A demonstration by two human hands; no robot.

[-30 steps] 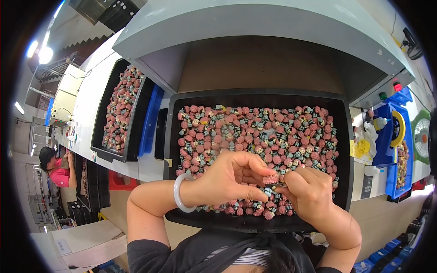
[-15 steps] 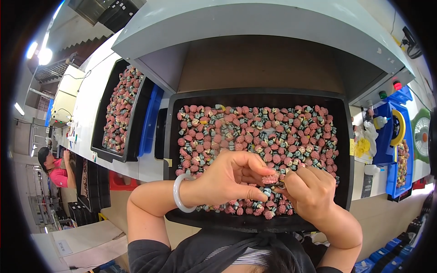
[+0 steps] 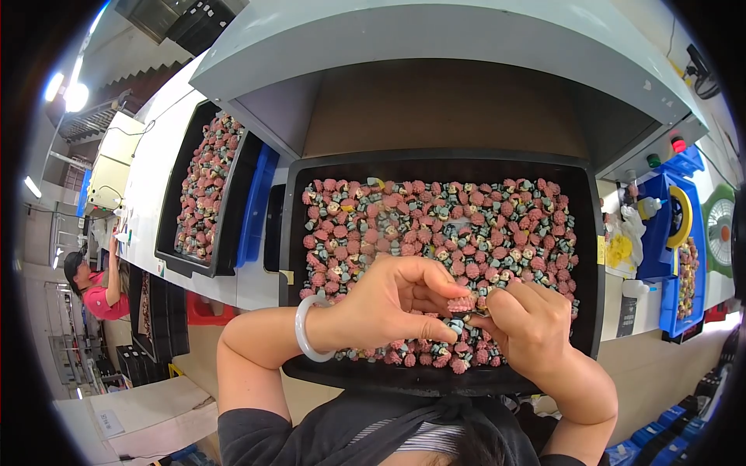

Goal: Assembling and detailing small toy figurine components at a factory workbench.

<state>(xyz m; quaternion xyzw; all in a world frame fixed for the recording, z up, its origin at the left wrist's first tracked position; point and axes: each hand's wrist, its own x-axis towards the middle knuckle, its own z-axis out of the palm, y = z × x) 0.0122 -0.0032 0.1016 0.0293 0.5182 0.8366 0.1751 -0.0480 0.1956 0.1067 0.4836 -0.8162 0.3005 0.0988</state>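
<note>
My left hand, with a pale bangle at the wrist, is closed in a pinch on a small figurine with bumpy pink hair and a grey-blue lower part. Close against its right side, my right hand has its fingers curled and pressed together. Whatever they grip is hidden. Both hands are over the near part of a large black tray, which holds a dense layer of similar pink-haired figurines.
Behind the tray rises a grey open-fronted hood. A second black bin of figurines stands left, beside a blue tray. At right are a blue bin, a tape roll and a green fan. A co-worker sits far left.
My right hand has shifted slightly beside the figurine, its fingers turning a little. My left hand keeps its pinch in place. The co-worker at far left has moved an arm up toward the table.
</note>
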